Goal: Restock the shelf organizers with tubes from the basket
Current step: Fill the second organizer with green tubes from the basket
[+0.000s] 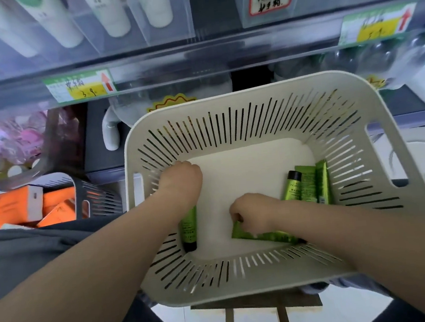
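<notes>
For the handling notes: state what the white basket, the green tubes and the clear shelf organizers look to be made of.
White basket: moulded plastic, matte, judging by its slotted walls and rounded one-piece rim. Green tubes: likely soft plastic or laminate, slightly glossy, with flat crimped ends and black caps. Shelf organizers: clear rigid plastic, perhaps acrylic; white tubes show through.

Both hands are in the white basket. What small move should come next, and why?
Probably lift the right hand: it pinches the flat end of a green plastic tube lying by the near wall of the white slotted plastic basket.
</notes>
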{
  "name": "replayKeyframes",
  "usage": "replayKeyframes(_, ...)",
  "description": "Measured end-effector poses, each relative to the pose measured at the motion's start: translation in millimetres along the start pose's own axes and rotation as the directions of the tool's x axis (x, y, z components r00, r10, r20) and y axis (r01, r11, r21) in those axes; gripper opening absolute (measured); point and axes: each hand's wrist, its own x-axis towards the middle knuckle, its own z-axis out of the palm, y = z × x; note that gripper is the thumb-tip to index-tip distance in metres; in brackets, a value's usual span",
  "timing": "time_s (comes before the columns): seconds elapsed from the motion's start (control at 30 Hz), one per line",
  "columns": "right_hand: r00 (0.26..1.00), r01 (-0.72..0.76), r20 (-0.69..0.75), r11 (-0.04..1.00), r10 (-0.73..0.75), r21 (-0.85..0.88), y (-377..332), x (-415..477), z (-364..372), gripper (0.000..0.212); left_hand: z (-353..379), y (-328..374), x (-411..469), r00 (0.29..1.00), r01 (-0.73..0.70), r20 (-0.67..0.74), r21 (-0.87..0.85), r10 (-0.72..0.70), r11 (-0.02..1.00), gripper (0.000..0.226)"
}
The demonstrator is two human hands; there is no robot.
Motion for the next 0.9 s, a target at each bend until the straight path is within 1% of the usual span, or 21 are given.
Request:
replayKeyframes(0.07, 0.999, -0.01, -0.032, 1.0, 0.01, 0.018, -1, -6, -6, 0.036, -4, -2, -6, 1.0, 0.014, -0.001, -0.023, -0.014, 1.0, 0.03)
replayKeyframes(0.17, 0.996, -0.007, -0.09, 0.999, 0.01, 0.031, -2, -18, -12, 0.032, -9, -3, -16, 1.0, 0.012, -0.011, -0.047, -0.013, 0.999, 0.033)
replayKeyframes(0.4, 0.975, -0.015, -0.22, 0.998, 0.027, 0.053, -4, -54, -25, 0.023, -22, 1, -46, 1.0, -0.014, -0.026, -0.072, 0.013, 0.997, 0.025)
replayKeyframes(0.5, 0.959, -0.025, -0.279, 0.998, 0.039, 0.052, -2, -71, -30, 0.021, -30, 4, -59, 0.999, -0.021, -0.042, -0.07, 0.018, 0.997, 0.023)
replayKeyframes(0.67, 0.919, -0.028, -0.387, 0.994, 0.066, 0.103, 1, -99, -37, 0.017, -51, 16, -77, 0.997, -0.039, -0.07, -0.123, 0.031, 0.992, 0.022)
replayKeyframes(0.77, 0.875, -0.009, -0.48, 0.992, 0.07, 0.129, -1, -118, -45, 0.014, -68, 22, -90, 0.984, -0.062, -0.177, -0.154, 0.034, 0.986, 0.02)
replayKeyframes(0.9, 0.794, 0.023, -0.597, 0.976, 0.113, 0.216, 0, -144, -60, 0.008, -91, 25, -107, 0.929, -0.136, -0.36, -0.126, 0.083, 0.983, 0.02)
